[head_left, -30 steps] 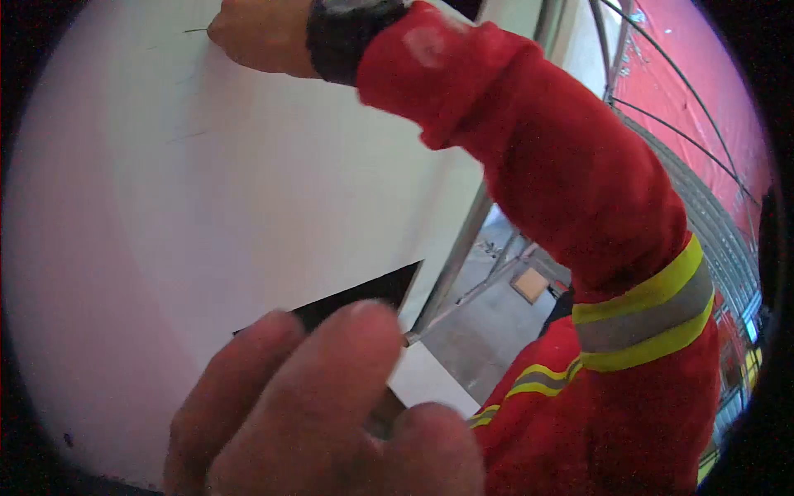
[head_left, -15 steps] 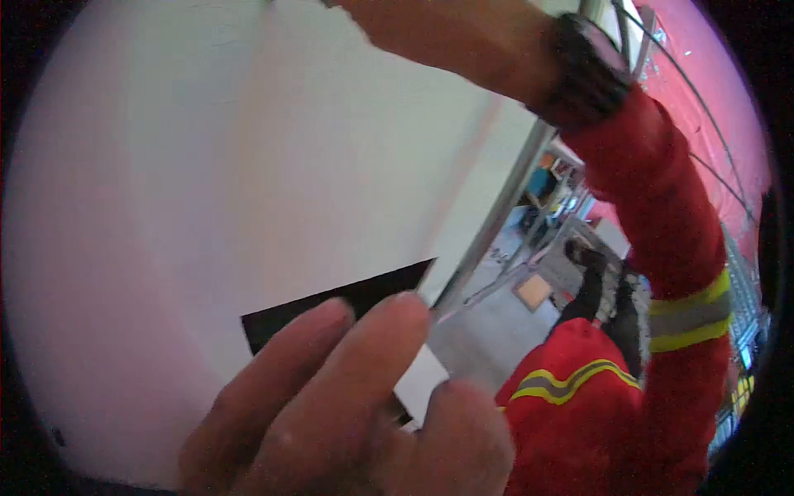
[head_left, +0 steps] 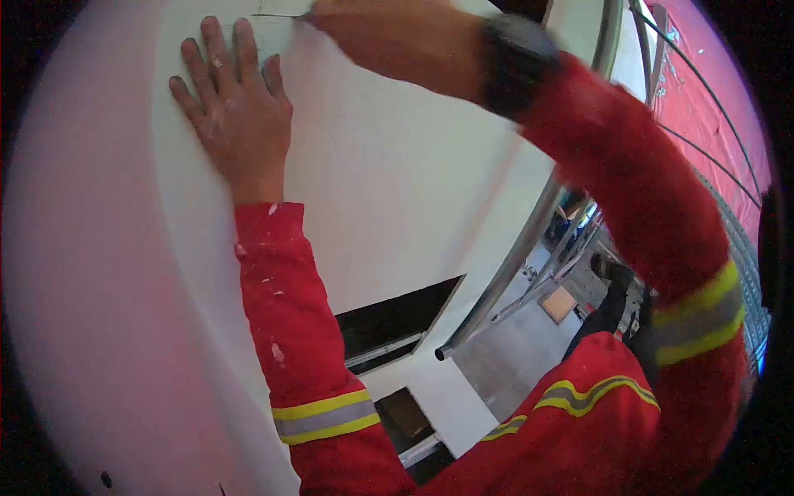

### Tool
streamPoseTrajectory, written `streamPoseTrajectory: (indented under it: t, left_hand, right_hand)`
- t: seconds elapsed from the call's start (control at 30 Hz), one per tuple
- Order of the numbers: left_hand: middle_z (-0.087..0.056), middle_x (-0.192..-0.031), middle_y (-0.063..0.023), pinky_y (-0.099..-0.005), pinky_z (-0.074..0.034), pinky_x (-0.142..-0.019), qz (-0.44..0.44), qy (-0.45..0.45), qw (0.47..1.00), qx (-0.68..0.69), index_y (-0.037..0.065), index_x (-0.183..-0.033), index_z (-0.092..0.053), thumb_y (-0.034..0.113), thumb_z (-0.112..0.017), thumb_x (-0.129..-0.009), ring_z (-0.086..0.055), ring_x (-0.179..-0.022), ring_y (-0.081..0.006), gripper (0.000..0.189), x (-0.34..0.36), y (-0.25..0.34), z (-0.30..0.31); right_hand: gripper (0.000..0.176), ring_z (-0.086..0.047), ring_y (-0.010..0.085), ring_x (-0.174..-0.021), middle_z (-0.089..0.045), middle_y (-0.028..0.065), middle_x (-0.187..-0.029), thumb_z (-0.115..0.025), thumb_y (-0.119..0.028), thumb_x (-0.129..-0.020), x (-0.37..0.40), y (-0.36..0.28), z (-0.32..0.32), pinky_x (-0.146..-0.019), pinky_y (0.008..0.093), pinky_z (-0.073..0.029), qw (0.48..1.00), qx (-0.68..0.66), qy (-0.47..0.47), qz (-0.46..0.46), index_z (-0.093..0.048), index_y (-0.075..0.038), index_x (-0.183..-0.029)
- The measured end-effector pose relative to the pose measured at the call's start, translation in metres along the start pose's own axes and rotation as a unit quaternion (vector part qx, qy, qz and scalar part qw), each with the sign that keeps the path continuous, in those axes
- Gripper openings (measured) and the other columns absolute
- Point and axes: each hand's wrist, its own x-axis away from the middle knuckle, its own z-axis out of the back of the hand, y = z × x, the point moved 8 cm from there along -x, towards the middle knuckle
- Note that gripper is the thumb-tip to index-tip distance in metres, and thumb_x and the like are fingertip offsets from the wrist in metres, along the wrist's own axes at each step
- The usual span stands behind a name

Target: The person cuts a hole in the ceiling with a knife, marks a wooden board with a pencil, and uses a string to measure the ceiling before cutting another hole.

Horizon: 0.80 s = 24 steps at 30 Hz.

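My left hand (head_left: 240,116) lies flat against a large pale wall panel (head_left: 397,182), its fingers spread and holding nothing. At the top of the view, my right hand (head_left: 372,29) is closed, blurred and partly cut off by the frame edge. A small dark tip shows at its fingers, close to the panel. What it belongs to I cannot make out. Beside that tip, a thin dark line (head_left: 277,15) runs on the panel towards the left hand. A dark watch (head_left: 521,62) is on the right wrist.
A dark rectangular opening (head_left: 397,314) cuts the panel below, with another opening (head_left: 403,413) nearer me. A metal pole (head_left: 513,256) runs along the panel's right edge. Red sheeting (head_left: 711,99) and cables hang at right. A square board (head_left: 557,304) lies on the floor far below.
My left hand has gone from close in front of the camera up to the panel, where it lies flat with fingers spread. My right forearm has shifted left.
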Motion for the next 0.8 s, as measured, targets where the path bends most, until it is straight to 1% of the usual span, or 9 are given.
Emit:
streamPoseTrajectory:
  t: [0.07, 0.17, 0.3, 0.43, 0.53, 0.57, 0.63, 0.73, 0.8]
  left_hand:
    - [-0.04, -0.155, -0.0026, -0.0553, -0.034, -0.111, 0.009, 0.004, 1.0, -0.01, 0.025, -0.143, -0.049, 0.038, -0.055, -0.098, -0.041, -0.14, -0.0306, 0.047, -0.002, -0.006, 0.0]
    - [-0.04, -0.155, -0.0024, -0.0555, -0.035, -0.11, 0.006, 0.006, 1.0, -0.009, 0.026, -0.143, -0.049, 0.037, -0.056, -0.098, -0.042, -0.139, -0.0306, 0.047, -0.01, -0.009, 0.007]
    - [-0.041, -0.155, -0.002, -0.0564, -0.034, -0.11, 0.014, 0.006, 1.0, -0.009, 0.027, -0.143, -0.049, 0.037, -0.056, -0.097, -0.042, -0.139, -0.0308, 0.047, -0.017, -0.011, 0.008]
    - [-0.041, -0.154, -0.002, -0.0573, -0.034, -0.11, 0.01, 0.009, 1.0, -0.004, 0.028, -0.142, -0.05, 0.037, -0.056, -0.097, -0.042, -0.138, -0.0312, 0.047, -0.008, -0.007, -0.002]
    - [-0.043, -0.153, -0.0025, -0.0571, -0.036, -0.108, 0.008, 0.0, 1.0, -0.008, 0.028, -0.142, -0.05, 0.037, -0.057, -0.097, -0.043, -0.138, -0.0313, 0.047, -0.006, -0.009, -0.002]
    - [-0.043, -0.153, -0.0027, -0.057, -0.036, -0.108, 0.007, 0.009, 1.0, -0.003, 0.028, -0.142, -0.05, 0.037, -0.058, -0.096, -0.043, -0.138, -0.0313, 0.047, -0.012, -0.005, -0.003]
    - [-0.044, -0.152, -0.0033, -0.0569, -0.038, -0.107, 0.009, 0.008, 1.0, -0.002, 0.027, -0.142, -0.05, 0.037, -0.058, -0.096, -0.044, -0.137, -0.0313, 0.048, -0.007, -0.006, -0.002]
    - [-0.044, -0.152, -0.003, -0.057, -0.039, -0.106, 0.001, 0.019, 0.999, -0.026, 0.028, -0.142, -0.05, 0.039, -0.059, -0.096, -0.045, -0.137, -0.0316, 0.048, -0.009, -0.006, 0.002]
    - [-0.044, -0.152, -0.0027, -0.0568, -0.039, -0.106, -0.008, 0.016, 0.999, -0.029, 0.028, -0.141, -0.051, 0.039, -0.059, -0.096, -0.045, -0.136, -0.0317, 0.047, -0.004, -0.003, 0.001]
  right_hand:
    - [0.02, -0.071, 0.0275, -0.078, -0.07, 0.02, -0.09, -0.052, -0.011, -0.097, -0.023, -0.009, -0.007, -0.065, 0.0385, -0.059, 0.997, 0.027, 0.077, 0.001, -0.064, 0.006, -0.096]
    - [0.02, -0.071, 0.0282, -0.08, -0.07, 0.0206, -0.09, -0.052, -0.011, -0.097, 0.005, -0.013, 0.013, -0.066, 0.0389, -0.059, 1.0, -0.005, -0.029, 0.011, -0.064, 0.005, -0.098]
    - [0.021, -0.071, 0.0281, -0.08, -0.069, 0.0203, -0.088, -0.052, -0.012, -0.098, 0.048, -0.012, 0.041, -0.065, 0.0389, -0.058, 0.998, 0.002, 0.048, 0.029, -0.063, 0.005, -0.098]
    - [0.019, -0.071, 0.031, -0.081, -0.07, 0.0202, -0.09, -0.054, -0.012, -0.095, -0.017, 0.003, -0.004, -0.066, 0.0411, -0.058, 0.99, -0.02, 0.141, 0.013, -0.063, 0.005, -0.098]
    - [0.018, -0.071, 0.0315, -0.08, -0.07, 0.0203, -0.091, -0.055, -0.011, -0.094, -0.004, -0.004, 0.002, -0.066, 0.0419, -0.058, 0.998, 0.032, 0.046, 0.01, -0.063, 0.005, -0.096]
    - [0.018, -0.071, 0.0299, -0.078, -0.07, 0.0198, -0.091, -0.054, -0.011, -0.095, 0.029, -0.008, 0.018, -0.067, 0.041, -0.058, 0.99, 0.071, 0.104, 0.062, -0.063, 0.005, -0.096]
    - [0.02, -0.071, 0.0289, -0.078, -0.07, 0.0199, -0.092, -0.053, -0.011, -0.096, 0.044, 0.001, 0.014, -0.068, 0.0397, -0.059, 1.0, 0.026, 0.004, -0.003, -0.064, 0.005, -0.097]
    - [0.022, -0.071, 0.0277, -0.077, -0.07, 0.0186, -0.091, -0.05, -0.012, -0.098, 0.034, 0.004, 0.01, -0.068, 0.0392, -0.059, 0.995, -0.017, 0.096, 0.018, -0.064, 0.005, -0.1]
    - [0.022, -0.071, 0.028, -0.077, -0.07, 0.0183, -0.09, -0.049, -0.012, -0.099, -0.01, 0.0, -0.008, -0.067, 0.0403, -0.059, 0.998, -0.01, 0.062, -0.024, -0.064, 0.004, -0.101]
